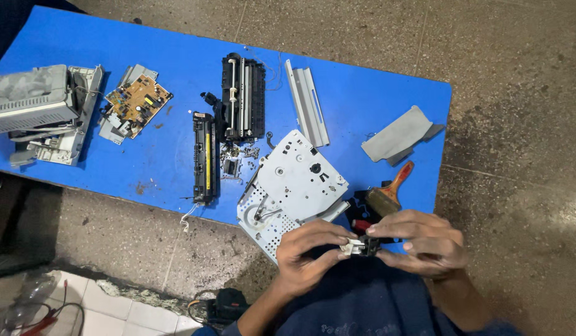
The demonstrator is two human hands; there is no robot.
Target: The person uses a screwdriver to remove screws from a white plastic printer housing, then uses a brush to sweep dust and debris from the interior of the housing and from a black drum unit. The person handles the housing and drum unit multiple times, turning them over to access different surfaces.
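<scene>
Both hands meet over my lap, just off the near edge of the blue table (363, 93). My left hand (306, 252) and my right hand (425, 239) pinch a small black and white plastic part (361, 247) between their fingertips. Right above the hands lies a grey perforated metal plate assembly (288, 186), overhanging the table edge. A paintbrush with an orange wooden handle (395, 185) rests beside a black piece with a red spot (361, 214), just beyond my right hand.
Farther along the table lie a black roller unit (243, 96), a black bar with a yellow strip (205, 158), a metal rail (308, 102), a brown circuit board (137, 102), a grey printer shell (36, 109) and a grey cover piece (400, 134). The floor is stone.
</scene>
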